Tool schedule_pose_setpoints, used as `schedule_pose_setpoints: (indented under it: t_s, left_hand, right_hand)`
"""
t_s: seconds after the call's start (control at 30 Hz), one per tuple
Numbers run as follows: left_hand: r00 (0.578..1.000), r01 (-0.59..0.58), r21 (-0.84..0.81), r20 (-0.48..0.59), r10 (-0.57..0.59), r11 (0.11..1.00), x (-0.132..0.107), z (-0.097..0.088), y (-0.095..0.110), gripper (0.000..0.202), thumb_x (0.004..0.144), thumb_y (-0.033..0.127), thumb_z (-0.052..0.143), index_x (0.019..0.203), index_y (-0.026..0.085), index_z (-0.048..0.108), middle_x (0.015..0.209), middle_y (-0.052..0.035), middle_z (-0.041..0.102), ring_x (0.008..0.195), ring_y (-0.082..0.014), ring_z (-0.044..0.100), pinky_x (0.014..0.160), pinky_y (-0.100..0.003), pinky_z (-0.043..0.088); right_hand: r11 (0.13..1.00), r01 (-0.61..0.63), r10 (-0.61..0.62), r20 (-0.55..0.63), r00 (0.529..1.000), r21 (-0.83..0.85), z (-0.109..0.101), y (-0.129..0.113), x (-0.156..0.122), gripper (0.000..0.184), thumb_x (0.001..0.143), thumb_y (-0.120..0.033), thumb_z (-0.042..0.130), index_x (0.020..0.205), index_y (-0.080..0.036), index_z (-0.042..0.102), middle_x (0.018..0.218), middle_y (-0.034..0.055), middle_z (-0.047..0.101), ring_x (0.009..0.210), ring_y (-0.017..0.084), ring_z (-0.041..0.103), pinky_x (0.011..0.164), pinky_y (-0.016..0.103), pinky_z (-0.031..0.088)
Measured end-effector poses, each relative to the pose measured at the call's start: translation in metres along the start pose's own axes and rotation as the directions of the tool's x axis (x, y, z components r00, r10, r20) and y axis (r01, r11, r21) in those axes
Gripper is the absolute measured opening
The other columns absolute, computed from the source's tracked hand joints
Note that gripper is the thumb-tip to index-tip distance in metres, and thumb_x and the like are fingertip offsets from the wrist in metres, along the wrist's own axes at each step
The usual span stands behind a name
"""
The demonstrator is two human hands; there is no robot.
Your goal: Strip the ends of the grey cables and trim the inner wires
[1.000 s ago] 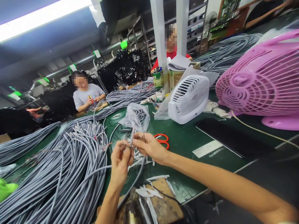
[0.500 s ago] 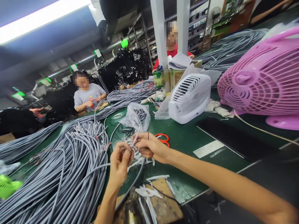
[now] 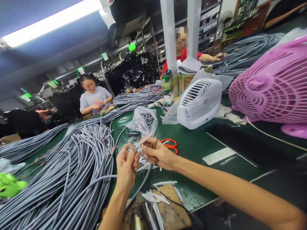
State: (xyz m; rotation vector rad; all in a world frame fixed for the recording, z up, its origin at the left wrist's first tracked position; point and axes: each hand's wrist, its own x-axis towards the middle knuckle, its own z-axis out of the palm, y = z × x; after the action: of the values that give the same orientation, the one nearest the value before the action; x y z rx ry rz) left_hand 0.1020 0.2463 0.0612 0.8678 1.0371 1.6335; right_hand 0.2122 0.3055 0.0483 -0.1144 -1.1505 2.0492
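Note:
Both my hands meet over the green table around the end of a grey cable. My left hand (image 3: 127, 164) is closed on the cable near its end. My right hand (image 3: 159, 155) pinches at the same spot, where a pale strip or core (image 3: 146, 138) sticks up to the right; fingers hide the exact join. A thin dark piece (image 3: 156, 142) stands up by my right fingers. White scraps (image 3: 144, 165) lie below the hands. Orange-handled scissors (image 3: 170, 146) lie just beyond my right hand. A clear plastic bag (image 3: 144, 119) of short dark tubes sits behind.
A large bundle of grey cables (image 3: 79, 172) covers the left side. A white fan (image 3: 200, 103) and a pink fan (image 3: 266, 86) stand at right, near a black mat (image 3: 247, 143). A wooden block (image 3: 171, 207) is in front. Two co-workers sit across the table.
The pale strip now leans further right between my hands. Across the table, the person in red has stretched an arm toward the cables at right. The whole view has shifted slightly.

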Motion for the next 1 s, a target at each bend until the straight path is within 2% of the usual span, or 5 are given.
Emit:
schedule_pose_setpoints:
  t_s: [0.17,0.43,0.57,0.77,1.0]
  left_hand:
    - [0.993,0.085,0.027,0.078,-0.087,0.996,0.003,-0.001,0.000,0.047,0.056,0.041,0.078,0.087,0.014,0.054,0.046,0.0093,0.043,0.034,0.0026,0.017,0.035,-0.010,0.013]
    - [0.998,0.038,0.152,0.034,-0.044,0.988,0.006,-0.004,-0.008,0.048,0.056,0.045,0.076,0.087,0.015,0.054,0.047,0.0083,0.045,0.035,0.0018,0.020,0.036,-0.012,0.011]
    - [0.992,0.084,0.228,0.072,-0.103,0.970,0.008,-0.005,-0.009,0.050,0.057,0.047,0.074,0.088,0.012,0.056,0.048,0.0075,0.046,0.033,0.0026,0.018,0.035,-0.012,0.010]
    - [0.988,0.097,0.236,0.097,-0.123,0.967,0.008,-0.006,-0.005,0.045,0.060,0.045,0.074,0.087,0.012,0.059,0.048,0.0064,0.047,0.033,0.0025,0.018,0.035,-0.014,0.008]
    - [0.973,0.134,0.119,0.174,-0.153,0.984,0.008,-0.009,-0.001,0.041,0.060,0.040,0.075,0.088,0.011,0.064,0.048,0.0070,0.037,0.040,0.0001,0.017,0.038,-0.014,0.010]
  right_hand:
    - [0.998,-0.047,0.041,-0.164,0.986,-0.031,0.004,0.000,0.001,0.036,0.062,-0.041,0.070,0.070,-0.018,0.043,0.042,-0.0139,0.037,0.029,-0.002,0.016,0.032,0.015,0.008]
    - [0.970,-0.231,0.199,-0.308,0.930,-0.071,0.003,0.003,0.007,0.025,0.069,-0.030,0.054,0.060,-0.020,0.033,0.038,-0.0143,0.030,0.028,-0.001,0.014,0.031,0.014,0.010]
    - [0.972,-0.217,0.172,-0.366,0.915,-0.085,0.000,0.006,0.008,0.018,0.072,-0.023,0.046,0.061,-0.021,0.032,0.037,-0.0146,0.028,0.028,-0.001,0.013,0.031,0.013,0.011]
    - [0.969,-0.173,0.083,-0.423,0.902,-0.178,0.001,0.010,0.007,0.011,0.073,-0.018,0.044,0.064,-0.020,0.038,0.036,-0.0141,0.030,0.028,0.000,0.019,0.032,0.013,0.014]
    - [0.930,-0.255,0.151,-0.359,0.921,-0.264,0.000,0.005,0.008,0.012,0.074,-0.025,0.043,0.063,-0.020,0.041,0.037,-0.0129,0.027,0.030,0.003,0.015,0.032,0.017,0.015]
